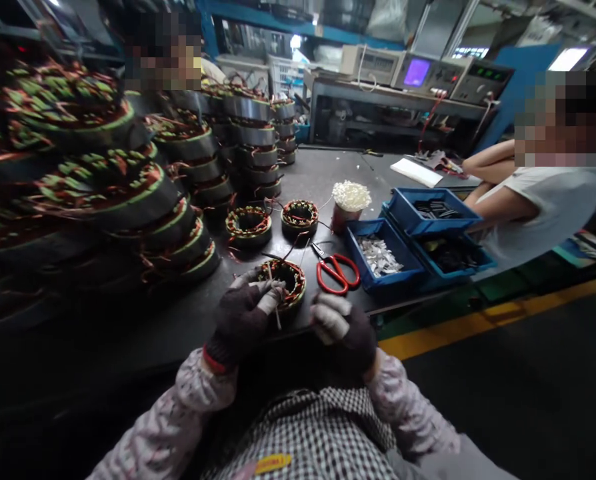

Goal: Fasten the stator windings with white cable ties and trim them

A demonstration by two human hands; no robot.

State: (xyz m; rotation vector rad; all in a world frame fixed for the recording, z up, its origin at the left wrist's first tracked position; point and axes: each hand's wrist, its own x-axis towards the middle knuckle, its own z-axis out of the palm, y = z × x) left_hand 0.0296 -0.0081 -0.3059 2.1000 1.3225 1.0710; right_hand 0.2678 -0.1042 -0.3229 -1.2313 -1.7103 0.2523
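A stator (298, 298), a ring wound with copper wire, lies on the table in front of me. My left hand (245, 310), in a dark glove with pale-wrapped fingers, rests against its left side. A thin white strip (278, 319) stands between these closed fingers and crosses the ring. To the right of the stator, my right hand (343, 327) is raised with its fingers curled together, apart from the ring. Whatever lies inside that grip is hidden. Red-handled scissors (334, 275) lie just beyond it, blades pointing away.
Two more stators (249, 227) (299, 217) sit farther back. Tall stator stacks (108, 193) fill the left. A cup of white pieces (351, 200) stands near blue bins (385, 287) holding small parts. Test instruments (418, 72) sit behind. A person (543, 207) is at right, another at back left.
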